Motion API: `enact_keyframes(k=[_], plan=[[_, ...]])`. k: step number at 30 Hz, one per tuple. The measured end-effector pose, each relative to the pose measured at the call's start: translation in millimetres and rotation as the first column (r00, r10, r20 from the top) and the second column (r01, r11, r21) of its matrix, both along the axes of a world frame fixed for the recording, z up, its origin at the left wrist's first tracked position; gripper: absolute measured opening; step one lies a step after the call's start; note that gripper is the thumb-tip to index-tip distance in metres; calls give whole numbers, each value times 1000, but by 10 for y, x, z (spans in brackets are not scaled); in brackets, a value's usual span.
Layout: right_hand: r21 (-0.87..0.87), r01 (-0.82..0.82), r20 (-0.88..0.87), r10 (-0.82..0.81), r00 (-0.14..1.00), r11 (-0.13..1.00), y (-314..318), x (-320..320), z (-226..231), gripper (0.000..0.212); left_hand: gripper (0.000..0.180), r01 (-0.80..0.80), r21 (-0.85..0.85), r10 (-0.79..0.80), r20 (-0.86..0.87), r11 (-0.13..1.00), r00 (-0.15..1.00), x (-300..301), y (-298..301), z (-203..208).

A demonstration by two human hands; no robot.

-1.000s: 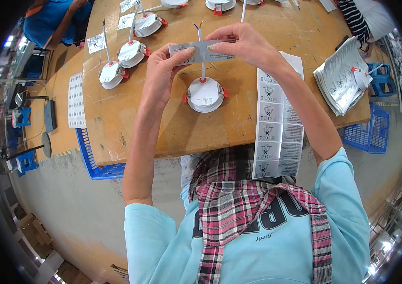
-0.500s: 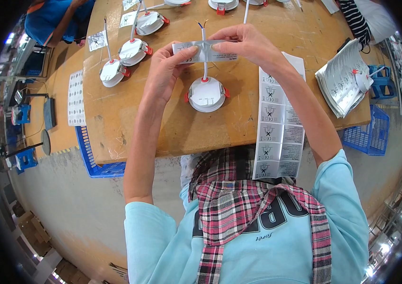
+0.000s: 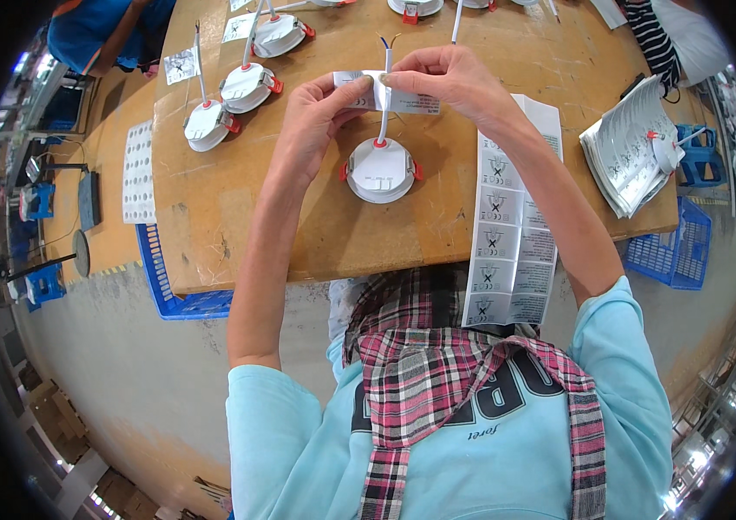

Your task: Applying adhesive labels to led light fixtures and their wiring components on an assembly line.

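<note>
A round white downlight (image 3: pixel 380 172) with red side clips sits on the table before me, its white cable (image 3: pixel 384 126) rising to bare-ended blue and brown wires. Across the upper cable lies a silvery printed sticker label (image 3: pixel 418 102), one half on each side of the cable. My left hand (image 3: pixel 320 113) pinches the label just left of the cable, thumb in front. On the other side, my right hand (image 3: pixel 459 85) presses its thumb and fingers on the label beside the cable. Both thumbs almost meet there; the fingertips behind the label are hidden.
A folded sheet of labels (image 3: pixel 498 230) hangs over the table's near edge under my right forearm. Several finished-looking downlights (image 3: pixel 247 88) with tagged cables stand at the left and back. Right, a stack of label sheets (image 3: pixel 628 147) carries a small white fitting. Blue crates (image 3: pixel 671 243) stand below the table.
Both hands and the label have shifted slightly right against the table view. My thumbs have drawn closer together at the cable, and the label now bends around it more.
</note>
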State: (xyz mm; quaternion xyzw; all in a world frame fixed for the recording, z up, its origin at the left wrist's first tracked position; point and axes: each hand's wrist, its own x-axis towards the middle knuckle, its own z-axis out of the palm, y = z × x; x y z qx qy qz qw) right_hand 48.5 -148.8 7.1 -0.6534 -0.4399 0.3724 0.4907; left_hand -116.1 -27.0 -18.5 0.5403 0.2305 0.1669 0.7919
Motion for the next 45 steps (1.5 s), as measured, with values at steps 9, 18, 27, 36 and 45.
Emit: enact_keyframes(k=[9, 18, 27, 36, 45], plan=[[26, 141, 38, -141, 989, 990, -50, -31, -46, 27, 57, -291, 516, 373, -60, 806, 926, -237, -373, 218], [63, 200, 13, -201, 980, 978, -41, -9, -91, 27, 55, 5, 907, 311, -150, 422, 939, -298, -856, 116], [31, 158, 65, -160, 985, 987, -129, 107, -31, 24, 55, -51, 904, 298, -86, 425, 951, -334, -854, 54], [168, 55, 153, -81, 985, 984, -98, 221, -189, 34, 56, -18, 869, 208, -98, 494, 973, -325, -867, 73], [145, -23, 235, -12, 972, 989, -86, 231, -123, 36, 57, -21, 865, 195, -89, 501, 977, -324, -898, 53]])
